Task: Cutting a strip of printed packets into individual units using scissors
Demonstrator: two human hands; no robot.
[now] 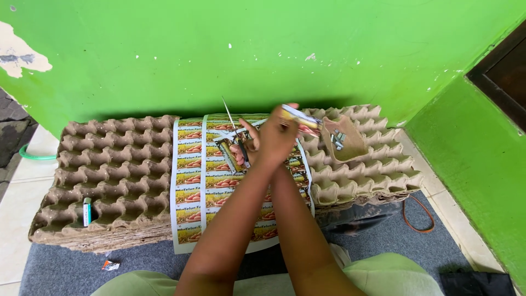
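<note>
While crossed, left hand pinches a label strip; right hand seemingly grips scissors.

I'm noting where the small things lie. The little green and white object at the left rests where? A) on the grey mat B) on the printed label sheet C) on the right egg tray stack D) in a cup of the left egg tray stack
D: the small green and white object sits in a cup of the left egg tray stack, apart from the printed label sheet.
</note>
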